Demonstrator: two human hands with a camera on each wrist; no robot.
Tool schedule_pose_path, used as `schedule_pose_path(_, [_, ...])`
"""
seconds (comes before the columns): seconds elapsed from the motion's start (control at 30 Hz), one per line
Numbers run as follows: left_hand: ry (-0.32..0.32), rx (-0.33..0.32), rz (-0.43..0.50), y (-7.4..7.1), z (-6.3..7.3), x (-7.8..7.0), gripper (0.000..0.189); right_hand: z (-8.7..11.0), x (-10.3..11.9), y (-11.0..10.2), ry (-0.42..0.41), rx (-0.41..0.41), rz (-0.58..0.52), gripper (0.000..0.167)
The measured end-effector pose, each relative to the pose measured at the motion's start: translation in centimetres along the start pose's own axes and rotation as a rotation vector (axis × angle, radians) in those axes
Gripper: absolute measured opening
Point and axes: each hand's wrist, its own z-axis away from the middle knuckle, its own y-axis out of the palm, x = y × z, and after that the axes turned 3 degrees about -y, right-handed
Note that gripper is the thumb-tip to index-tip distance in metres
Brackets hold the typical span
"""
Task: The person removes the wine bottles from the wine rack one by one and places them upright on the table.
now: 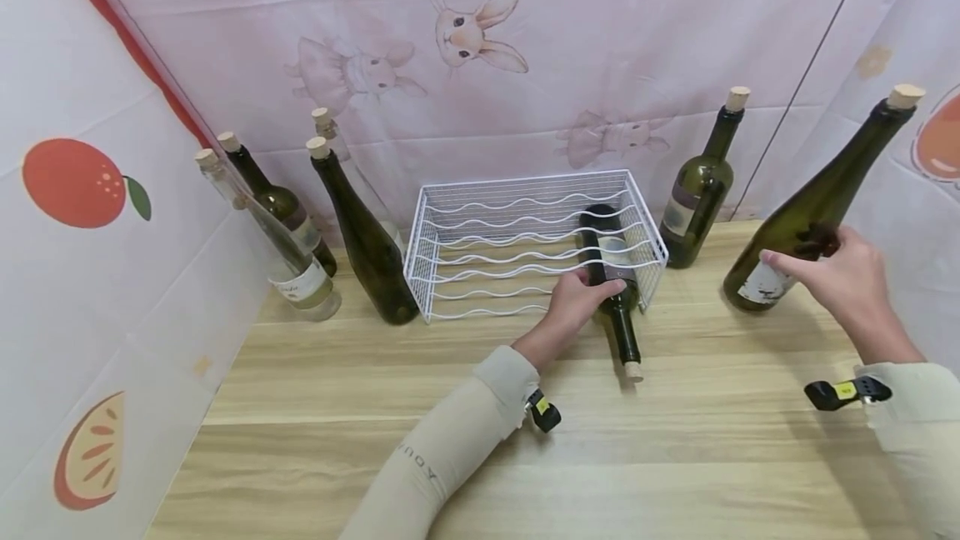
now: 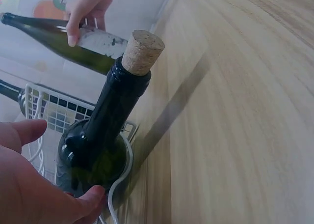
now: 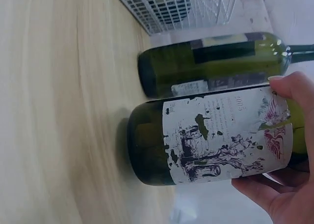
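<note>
My left hand (image 1: 573,302) is at a dark green wine bottle (image 1: 624,327) lying in the white wire rack (image 1: 656,277), its corked neck toward me. In the left wrist view, the thumb (image 2: 32,130) extends over the bottle with a small gap, while a finger (image 2: 93,197) touches its shoulder. The other fingers are partly hidden. My right hand (image 1: 851,282) grips a taller green wine bottle (image 1: 806,190) around its worn white label. This bottle leans to the right, its cork up; the right wrist view shows its base (image 3: 147,145) close to the table.
Right of the rack stands another corked green bottle (image 1: 693,198). To the left stand a tall green bottle (image 1: 367,244), a clear bottle (image 1: 300,273) and others. Printed curtains (image 1: 540,98) enclose the wooden table (image 1: 600,473) at the back and sides.
</note>
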Motion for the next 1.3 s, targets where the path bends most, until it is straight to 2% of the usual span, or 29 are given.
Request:
schedule_pose_path(0.2, [-0.022,-0.011,0.010,0.6,0.1,-0.1,0.032,-0.8,-1.2,-0.1,0.041,-0.009,-0.034,0.090])
schedule_pose_path(0.5, [-0.023,-0.010,-0.027,1.0,0.1,-0.6,0.031,-1.6,-2.4,0.0,0.071,-0.096,0.026,0.086])
schedule_pose_path(0.83, [0.031,-0.006,-0.091,1.6,-0.1,-0.8,0.029,-2.2,-2.9,-0.3,0.065,-0.054,0.040,0.090])
schedule_pose_path(0.97, [0.025,-0.009,-0.110,1.8,0.0,-1.1,0.028,-2.4,-2.9,-0.3,0.067,-0.033,0.020,0.087])
schedule_pose_path(1.1, [0.012,-0.034,-0.207,1.9,0.2,-1.4,0.032,-2.5,-2.9,-0.3,0.054,-0.023,0.014,0.085])
schedule_pose_path(1.3, [-0.015,-0.097,-0.384,2.3,0.0,-1.8,0.050,-2.5,-2.8,0.0,0.034,-0.026,0.012,0.082])
